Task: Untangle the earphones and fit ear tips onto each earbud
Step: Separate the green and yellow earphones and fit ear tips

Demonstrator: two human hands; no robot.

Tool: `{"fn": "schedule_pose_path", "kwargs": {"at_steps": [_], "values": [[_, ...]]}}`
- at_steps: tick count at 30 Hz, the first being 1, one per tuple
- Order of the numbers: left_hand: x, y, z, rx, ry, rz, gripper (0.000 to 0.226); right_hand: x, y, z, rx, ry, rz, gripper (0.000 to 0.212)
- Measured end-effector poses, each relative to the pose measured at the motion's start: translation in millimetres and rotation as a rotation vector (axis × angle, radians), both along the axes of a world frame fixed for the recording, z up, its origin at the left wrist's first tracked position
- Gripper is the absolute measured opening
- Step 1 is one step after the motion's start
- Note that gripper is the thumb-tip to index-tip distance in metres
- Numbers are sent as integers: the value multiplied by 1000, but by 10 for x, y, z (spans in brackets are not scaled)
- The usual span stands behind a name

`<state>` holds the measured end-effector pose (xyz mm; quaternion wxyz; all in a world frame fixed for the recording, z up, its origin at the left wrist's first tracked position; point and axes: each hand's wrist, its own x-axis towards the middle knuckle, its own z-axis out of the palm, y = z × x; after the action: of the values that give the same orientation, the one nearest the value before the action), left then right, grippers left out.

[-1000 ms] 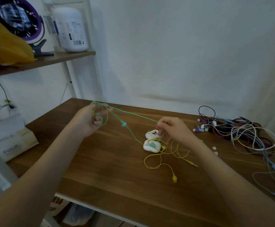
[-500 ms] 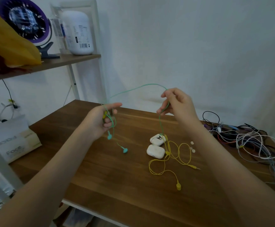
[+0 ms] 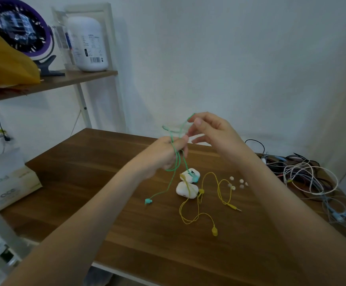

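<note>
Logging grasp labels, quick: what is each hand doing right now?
Left hand: closed, gripping the green cord.
Right hand: closed, pinching the same cord's upper end.

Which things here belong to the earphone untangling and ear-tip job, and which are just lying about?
For the job: green earphones, held by left hand and right hand; yellow earphones; loose ear tips.
Lying about: white cases, cable tangle, tissue box, fan, white bottle.
</note>
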<state>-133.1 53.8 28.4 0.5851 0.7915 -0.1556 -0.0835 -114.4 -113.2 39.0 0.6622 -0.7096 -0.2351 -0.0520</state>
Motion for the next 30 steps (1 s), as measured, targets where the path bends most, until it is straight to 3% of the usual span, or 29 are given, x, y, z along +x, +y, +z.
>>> {"fn": "schedule_pose_path", "kwargs": {"at_steps": [2, 5, 7, 10, 14, 17, 21, 22, 26, 30], "values": [[43, 37, 1, -76, 46, 78, 49, 38, -134, -115, -230, 59, -73, 12], [76, 101, -26, -185, 132, 132, 47, 105, -289, -327, -720, 189, -7, 29], [71, 126, -39, -265, 214, 144, 46, 82, -259, -422, -803, 245, 107, 45], [53, 119, -41, -364, 283, 136, 46, 4, -58, -488, -660, 250, 215, 50], [36, 95, 12, -456, 308, 105, 44, -42, 200, -531, -534, 221, 262, 34], [25, 84, 73, -506, 313, 76, 43, -81, 232, -524, -302, 220, 294, 23], [18, 19, 126, -483, 292, 50, 39, -158, 78, -458, -190, 256, 372, 11], [8, -13, 137, -459, 296, 40, 39, -171, 13, -454, -155, 269, 405, 17], [-64, -210, 190, -359, 333, -81, 42, -216, -319, -451, 44, 401, 502, 72], [-177, -506, 243, -230, 339, -264, 44, -246, -538, -432, 91, 517, 112, 59]]}}
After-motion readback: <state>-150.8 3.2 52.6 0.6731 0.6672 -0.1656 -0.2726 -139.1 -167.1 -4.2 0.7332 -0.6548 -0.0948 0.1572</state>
